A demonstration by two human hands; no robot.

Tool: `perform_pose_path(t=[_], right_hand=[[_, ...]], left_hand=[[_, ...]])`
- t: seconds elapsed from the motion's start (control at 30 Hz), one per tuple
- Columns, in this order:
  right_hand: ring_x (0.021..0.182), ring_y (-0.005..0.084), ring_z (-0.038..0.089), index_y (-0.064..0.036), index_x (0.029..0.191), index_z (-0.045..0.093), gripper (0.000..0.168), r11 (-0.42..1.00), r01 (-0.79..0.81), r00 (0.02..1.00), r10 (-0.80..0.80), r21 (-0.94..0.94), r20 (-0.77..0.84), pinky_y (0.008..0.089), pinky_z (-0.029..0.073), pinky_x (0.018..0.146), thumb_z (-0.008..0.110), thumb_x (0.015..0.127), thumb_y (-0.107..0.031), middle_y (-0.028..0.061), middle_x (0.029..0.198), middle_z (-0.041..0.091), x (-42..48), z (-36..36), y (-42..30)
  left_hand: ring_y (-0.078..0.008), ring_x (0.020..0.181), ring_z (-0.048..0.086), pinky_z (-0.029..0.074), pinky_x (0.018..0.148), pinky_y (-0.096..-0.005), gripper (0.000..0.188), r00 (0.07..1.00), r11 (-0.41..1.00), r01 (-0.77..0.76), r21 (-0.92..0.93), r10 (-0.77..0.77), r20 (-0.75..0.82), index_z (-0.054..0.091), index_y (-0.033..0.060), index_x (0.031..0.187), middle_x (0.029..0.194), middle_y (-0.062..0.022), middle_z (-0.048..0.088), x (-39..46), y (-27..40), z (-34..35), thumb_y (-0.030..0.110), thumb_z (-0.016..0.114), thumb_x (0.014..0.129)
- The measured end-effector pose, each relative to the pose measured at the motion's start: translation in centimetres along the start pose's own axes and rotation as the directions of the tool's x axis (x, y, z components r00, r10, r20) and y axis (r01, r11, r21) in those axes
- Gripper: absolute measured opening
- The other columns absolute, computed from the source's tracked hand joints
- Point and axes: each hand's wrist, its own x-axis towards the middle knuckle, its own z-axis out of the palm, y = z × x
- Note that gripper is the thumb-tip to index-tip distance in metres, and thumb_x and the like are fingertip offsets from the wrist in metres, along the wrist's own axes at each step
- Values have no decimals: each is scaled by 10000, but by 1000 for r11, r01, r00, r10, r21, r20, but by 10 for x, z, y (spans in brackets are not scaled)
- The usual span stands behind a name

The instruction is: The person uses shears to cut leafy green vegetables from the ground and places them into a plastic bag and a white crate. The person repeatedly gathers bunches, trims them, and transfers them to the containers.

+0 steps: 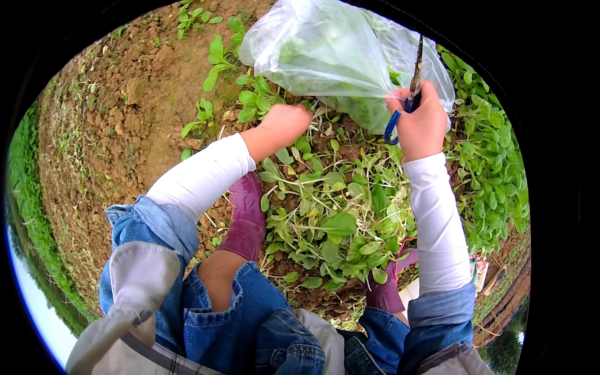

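My right hand (424, 124) holds blue-handled scissors (412, 96), their dark, soiled blades pointing away from me. Its thumb and fingers also pinch the edge of a clear plastic bag (328, 56) full of leafy greens. My left hand (287, 123) is low over the soil, its fingers curled beside small green seedlings (255, 99) and pale stems. Its fingertips are turned away, so whether they grip a stem is hidden. Between my boots and the bag lies a loose heap of cut leafy greens (337, 225) with pale stems and some yellowed leaves.
Purple rubber boots (243, 215) stand either side of the heap. A dense row of leafy plants (492, 164) grows at the right. Brown clodded soil (140, 93) with sparse seedlings spreads to the left. A red cord (397, 267) lies by the right boot.
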Motion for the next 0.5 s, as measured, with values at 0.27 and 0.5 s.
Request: perform_pose_path(t=[0.27,0.5], right_hand=[[548,147,506,-27,815,494,233,1000,23,1000,-23,14,-2,268,430,547,675,679,-81,45,633,543,-1,3,-3],[550,161,527,-29,841,485,249,999,37,999,-37,16,19,277,438,545,670,685,-87,58,640,559,-5,4,-3]], left_hand=[[-272,730,611,502,592,-352,113,965,997,66,35,-73,251,629,41,729,804,-126,616,10,9,-11,24,561,641],[-286,703,609,498,590,-359,82,964,992,122,-40,-109,243,619,26,688,759,-136,610,11,17,-20,26,559,632]])
